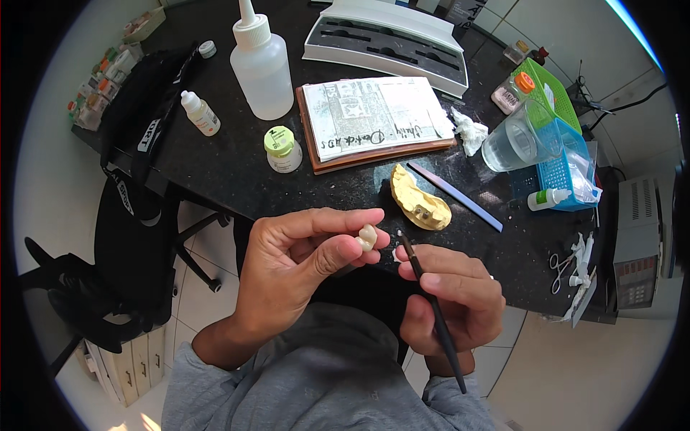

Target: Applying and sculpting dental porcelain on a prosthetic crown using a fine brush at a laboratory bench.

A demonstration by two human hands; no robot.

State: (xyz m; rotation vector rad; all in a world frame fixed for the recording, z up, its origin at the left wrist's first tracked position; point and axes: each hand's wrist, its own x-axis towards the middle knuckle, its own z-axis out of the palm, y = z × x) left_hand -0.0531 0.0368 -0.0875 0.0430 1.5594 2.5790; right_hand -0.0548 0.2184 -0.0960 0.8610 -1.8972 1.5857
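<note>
Between the thumb and fingers of my left hand [295, 266] is a small glossy, tooth-coloured dental piece [366, 237]. My right hand [460, 302] grips a slender dark brush-like tool [440, 327], its tip angled up beside that piece, with a visible gap between them. A yellow dental cast [413, 201] lies on the black speckled worktop [338, 197] just beyond my hands, next to a flat lilac-blue strip [467, 201].
At the back are a squeeze bottle [262, 86], small bottles [284, 154], a papered pad [366, 118] and an open case [388, 47]. Right: a glass of water [514, 147], baskets [564, 172], scissors [557, 269] and a grey machine [640, 244]. Left: a black bag [144, 115] and chair [122, 266].
</note>
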